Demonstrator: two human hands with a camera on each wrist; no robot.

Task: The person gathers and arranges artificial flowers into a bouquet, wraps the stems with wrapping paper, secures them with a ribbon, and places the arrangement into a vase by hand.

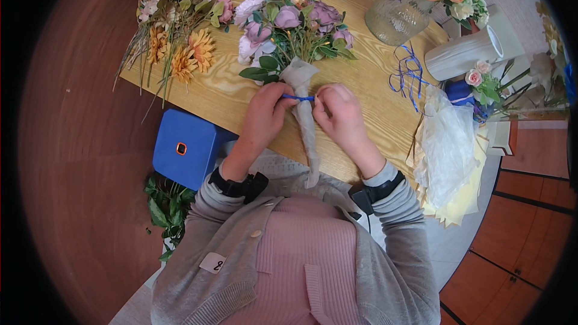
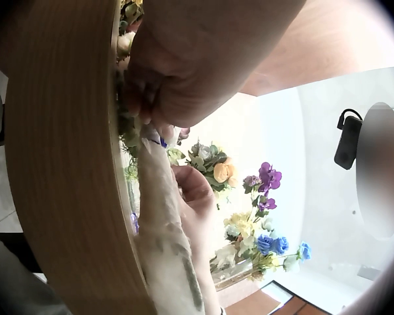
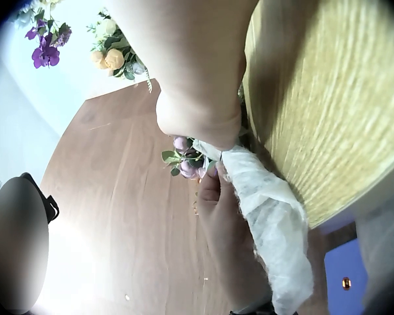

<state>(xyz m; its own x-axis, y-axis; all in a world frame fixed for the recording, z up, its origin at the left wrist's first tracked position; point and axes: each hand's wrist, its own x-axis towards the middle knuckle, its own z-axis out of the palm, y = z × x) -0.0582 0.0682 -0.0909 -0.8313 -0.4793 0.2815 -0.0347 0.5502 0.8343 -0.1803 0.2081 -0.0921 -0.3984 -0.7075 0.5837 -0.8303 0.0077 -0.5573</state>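
A bouquet of purple and pink flowers (image 1: 288,17) lies on the table, its stems wrapped in white paper (image 1: 306,126) that tapers toward the person. A blue ribbon (image 1: 299,98) crosses the wrap just below the blooms. On the left of the wrap, the left hand (image 1: 265,114) pinches the ribbon between thumb and fingers; on the right, the right hand (image 1: 343,115) pinches its other side. Both wrist views show the paper wrap (image 2: 164,216) (image 3: 269,216) running between the hands; the ribbon is mostly hidden there by the fingers.
Loose orange and pink flowers (image 1: 192,54) lie at the table's left. To the right are a glass vase (image 1: 397,15), a white vase (image 1: 463,53) on its side, loose blue ribbon (image 1: 409,75) and white paper sheets (image 1: 448,150). A blue box (image 1: 183,147) stands beside the table's left edge.
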